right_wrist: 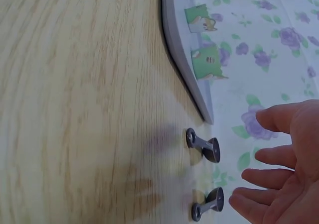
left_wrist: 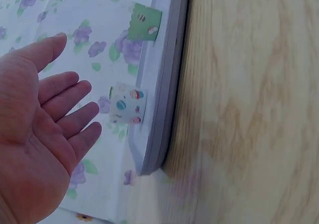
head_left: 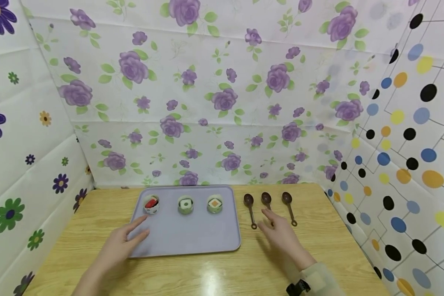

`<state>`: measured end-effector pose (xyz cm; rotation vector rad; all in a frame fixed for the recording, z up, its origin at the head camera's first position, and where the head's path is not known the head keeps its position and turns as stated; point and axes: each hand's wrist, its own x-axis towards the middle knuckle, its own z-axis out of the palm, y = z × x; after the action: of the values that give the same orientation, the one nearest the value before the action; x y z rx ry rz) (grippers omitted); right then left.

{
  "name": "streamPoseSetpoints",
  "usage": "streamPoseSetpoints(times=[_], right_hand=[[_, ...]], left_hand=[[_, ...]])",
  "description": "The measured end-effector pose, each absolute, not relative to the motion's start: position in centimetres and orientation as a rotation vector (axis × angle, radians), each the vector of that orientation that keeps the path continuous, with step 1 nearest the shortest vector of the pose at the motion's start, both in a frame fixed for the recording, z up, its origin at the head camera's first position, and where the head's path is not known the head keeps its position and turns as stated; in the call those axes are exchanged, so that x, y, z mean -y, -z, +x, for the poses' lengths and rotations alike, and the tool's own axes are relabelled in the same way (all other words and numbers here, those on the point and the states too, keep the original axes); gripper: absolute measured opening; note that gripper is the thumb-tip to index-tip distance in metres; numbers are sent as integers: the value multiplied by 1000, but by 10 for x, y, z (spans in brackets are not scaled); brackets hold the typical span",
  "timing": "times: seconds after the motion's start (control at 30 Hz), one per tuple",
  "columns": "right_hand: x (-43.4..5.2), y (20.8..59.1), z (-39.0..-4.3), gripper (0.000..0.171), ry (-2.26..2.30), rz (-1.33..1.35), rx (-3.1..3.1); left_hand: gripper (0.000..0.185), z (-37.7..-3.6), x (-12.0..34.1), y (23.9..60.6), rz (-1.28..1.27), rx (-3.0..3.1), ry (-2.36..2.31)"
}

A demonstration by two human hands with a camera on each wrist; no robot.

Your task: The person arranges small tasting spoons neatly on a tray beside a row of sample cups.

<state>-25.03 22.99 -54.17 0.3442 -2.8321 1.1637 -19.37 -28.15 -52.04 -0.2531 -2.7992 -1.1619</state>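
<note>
My left hand (head_left: 114,246) hovers over the front left of a pale lilac tray (head_left: 192,238), fingers extended and holding nothing. Just beyond its fingertips stands a white patterned paper cup (head_left: 151,208) with a red-topped piece inside. Two green paper cups follow along the tray's back: the middle cup (head_left: 185,210) holds a white piece with a dark ring, the right cup (head_left: 214,209) a white piece with an orange centre. Three brown spoons lie right of the tray: left (head_left: 249,201), middle (head_left: 266,198), right (head_left: 287,199). Over the middle spoon's handle, my empty right hand (head_left: 281,236) partly hides it.
Tray and spoons lie on a light wooden table (head_left: 214,275). A rose-patterned cloth (head_left: 207,135) rises behind it. Flowered cloth (head_left: 33,197) borders the left side and dotted cloth (head_left: 403,185) the right. A dark band (head_left: 298,287) circles the right wrist over the sleeve.
</note>
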Motion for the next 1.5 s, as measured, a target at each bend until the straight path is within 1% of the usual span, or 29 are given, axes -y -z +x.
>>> streamPoseSetpoints(times=[0.23,0.43,0.7,1.07,1.23,1.5], right_hand=[[-248,544,-252,50,-1313,264,2799],[-258,545,-254,43,-1391,218,2773],[-264,546,-253,38,-1378,202,2787],[-262,548,-252,31,-1415,186,2795],[-261,549,-251,32,-1420,190,2797],[-259,550,-251,31,-1424,188,2797]], left_hand=[[74,-191,299,521,-195,2907,1129],[84,-189,317,529,-225,2969,1127],[108,-191,330,540,-249,3087,1172],[117,-189,336,547,-277,3139,1160],[119,-188,338,550,-294,3152,1138],[118,-191,340,555,-316,3133,1150]])
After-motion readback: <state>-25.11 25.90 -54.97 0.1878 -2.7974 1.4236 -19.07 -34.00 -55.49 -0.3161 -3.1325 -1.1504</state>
